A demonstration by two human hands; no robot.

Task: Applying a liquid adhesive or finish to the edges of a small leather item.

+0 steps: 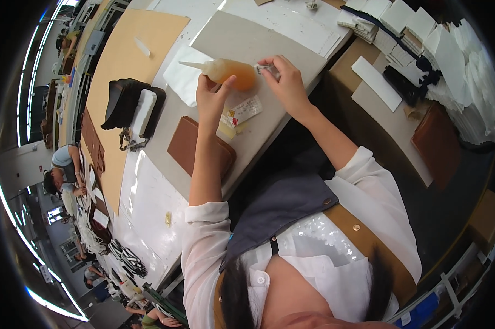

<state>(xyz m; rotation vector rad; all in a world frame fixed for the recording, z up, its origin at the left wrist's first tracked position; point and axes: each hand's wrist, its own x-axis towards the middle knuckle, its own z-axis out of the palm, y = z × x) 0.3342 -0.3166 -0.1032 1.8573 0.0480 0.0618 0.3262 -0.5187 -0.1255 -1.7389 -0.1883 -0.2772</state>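
A long pale workbench (149, 203) fills the room; strip lights (6, 203) curve left of it, stacked white sheets (467, 60) right.

Both bare forearms rise from white rolled-back sleeves, elbows bent, toward the bench. The left hand (212, 101) is raised upright, thumb and fingers curled in a light pinch near shoulder line. The right hand (285, 82) is bent at the wrist, fingertips (266, 64) pinched together, knuckles uppermost.
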